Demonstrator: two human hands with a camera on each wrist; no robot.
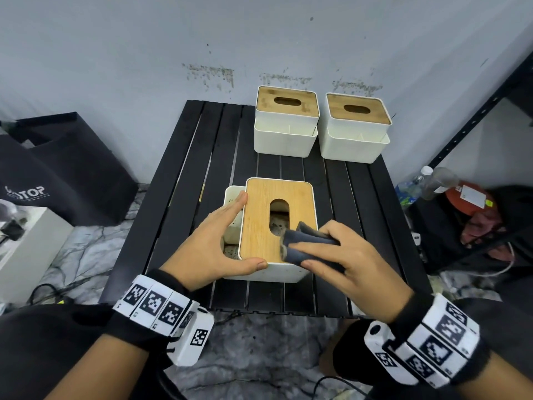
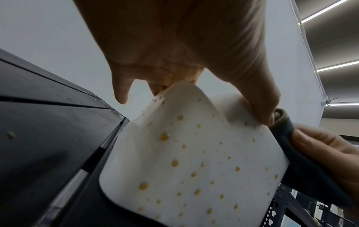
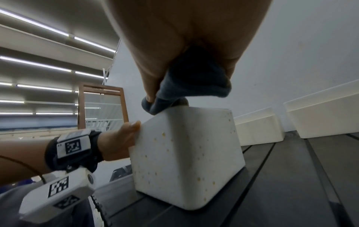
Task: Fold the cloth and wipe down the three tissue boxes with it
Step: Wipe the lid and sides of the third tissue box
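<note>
The nearest tissue box (image 1: 275, 223), white with a bamboo lid and an oval slot, stands at the table's front middle. Yellowish spots dot its white sides (image 2: 194, 161) (image 3: 184, 153). My left hand (image 1: 227, 232) steadies it: straight fingers lie along its left side and the thumb lies against the near face. My right hand (image 1: 331, 249) grips a folded dark blue cloth (image 1: 305, 243) and presses it on the lid's near right corner. The wrist views show the cloth (image 3: 190, 86) (image 2: 287, 130) at that top edge. Two more tissue boxes (image 1: 287, 122) (image 1: 356, 131) stand side by side at the back.
The black slatted table (image 1: 184, 197) stands against a grey wall. A black bag (image 1: 66, 174) and a white block (image 1: 28, 243) lie on the floor to the left. A dark metal shelf (image 1: 461, 140) with bottles (image 1: 432, 183) stands close on the right.
</note>
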